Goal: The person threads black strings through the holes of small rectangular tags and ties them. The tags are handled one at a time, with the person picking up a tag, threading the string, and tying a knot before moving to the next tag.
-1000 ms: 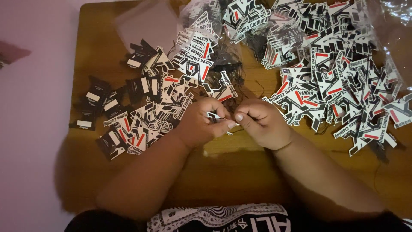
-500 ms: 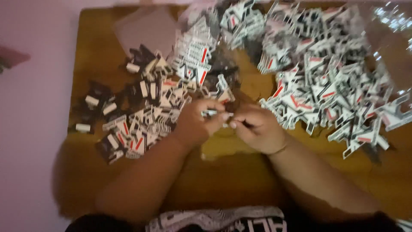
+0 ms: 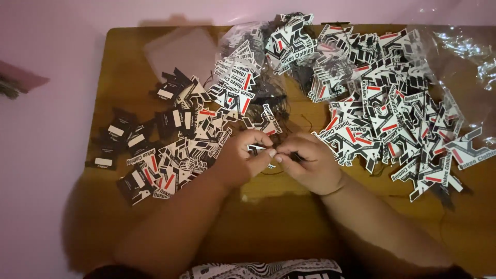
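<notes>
Matt card tags (image 3: pixel 392 119) on smooth wooden table (image 3: pixel 289 217); glossy plastic film (image 3: pixel 465 51).

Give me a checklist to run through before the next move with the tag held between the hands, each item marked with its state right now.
1. Tag pinched at the fingertips of the left hand: ok.
2. Right hand meets the left hand at the tag, fingertips together: ok.
3. Dark thin string at the tag, whether it is through the hole: cannot tell, fingers hide it.
4. Bare wooden table under the hands, with room to work: ok.
5. Big pile of tags on the right close to the right hand: ok.
6. Smaller pile on the left kept apart from the big pile: not ok, tags bridge the gap above the hands.
</notes>
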